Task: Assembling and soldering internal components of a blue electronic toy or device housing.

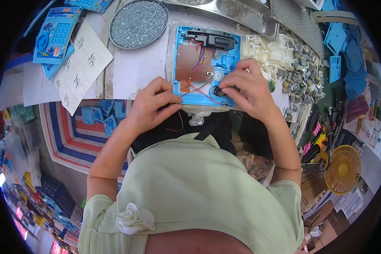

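Note:
A blue plastic toy casing [203,101] lies open on the bench in front of me. Inside are a brown circuit board [188,63], a black module [209,40] along the far edge, and red, yellow and blue wires. My left hand [152,106] is closed at the casing's near left corner, thumb and forefinger pinched on a thin wire [194,89]. Over the near right part, my right hand [252,91] has its fingertips on a small round black part [218,91], which looks like a speaker. The fingers partly cover it.
A round metal tray of screws [150,45] stands at the far left, near blue toy casings [57,31] and a marked paper sheet [86,63]. White plastic parts [264,53] and small grey parts [302,63] are heaped on the right. A yellow fan [343,169] stands lower right.

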{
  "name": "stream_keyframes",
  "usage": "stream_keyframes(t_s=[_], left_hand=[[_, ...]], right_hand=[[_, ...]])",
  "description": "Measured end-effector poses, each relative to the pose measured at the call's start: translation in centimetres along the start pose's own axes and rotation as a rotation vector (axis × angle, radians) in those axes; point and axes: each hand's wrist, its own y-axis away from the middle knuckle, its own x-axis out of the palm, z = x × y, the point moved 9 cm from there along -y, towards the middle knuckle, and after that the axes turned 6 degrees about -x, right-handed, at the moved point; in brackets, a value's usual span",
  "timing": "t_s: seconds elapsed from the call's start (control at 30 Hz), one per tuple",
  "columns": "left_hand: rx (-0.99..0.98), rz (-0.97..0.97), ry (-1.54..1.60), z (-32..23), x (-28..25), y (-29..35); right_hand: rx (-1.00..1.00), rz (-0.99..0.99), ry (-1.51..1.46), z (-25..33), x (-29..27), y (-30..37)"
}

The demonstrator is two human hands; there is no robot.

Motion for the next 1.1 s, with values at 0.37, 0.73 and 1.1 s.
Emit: stream_keyframes(t_s=[0.37, 0.73, 1.1], left_hand=[[-0.001, -0.017, 0.011, 0.0, 0.0, 0.1], [-0.073, 0.041, -0.030, 0.0, 0.2, 0.1], [0.225, -0.051, -0.262, -4.1, -6.0, -18.1]], right_hand=[[-0.052, -0.045, 0.183, 1.5, 1.2, 0.9], [0.384, -0.055, 0.588, -3.1, -5.6, 4.4], [0.495, -0.179, 0.403, -5.0, -8.2, 4.9]])
